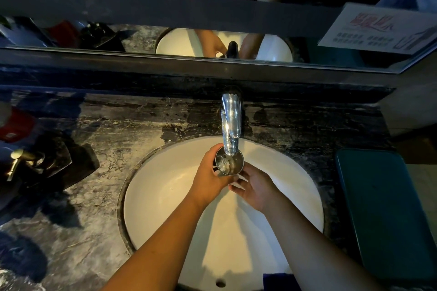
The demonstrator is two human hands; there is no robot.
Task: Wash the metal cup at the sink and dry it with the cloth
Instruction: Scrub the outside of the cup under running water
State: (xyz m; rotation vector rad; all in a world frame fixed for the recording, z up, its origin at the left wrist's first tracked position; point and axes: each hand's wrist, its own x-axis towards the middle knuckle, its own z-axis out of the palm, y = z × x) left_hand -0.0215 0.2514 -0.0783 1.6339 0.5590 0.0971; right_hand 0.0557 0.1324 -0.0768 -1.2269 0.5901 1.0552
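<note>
A shiny metal cup (229,162) is held upright over the white sink basin (165,186), directly under the spout of the chrome tap (230,122). Water runs from the spout into the cup. My left hand (210,178) is wrapped around the cup's left side. My right hand (256,188) sits just below and to the right of the cup, fingers spread and touching near its base. A dark blue cloth (276,281) shows at the sink's near edge, partly hidden by my right forearm.
Dark marble counter (106,130) surrounds the basin. A brass pump on a dark dispenser (26,160) and a red container (16,125) stand at the left. A teal tray (383,208) lies at the right. A mirror (142,37) runs along the back wall.
</note>
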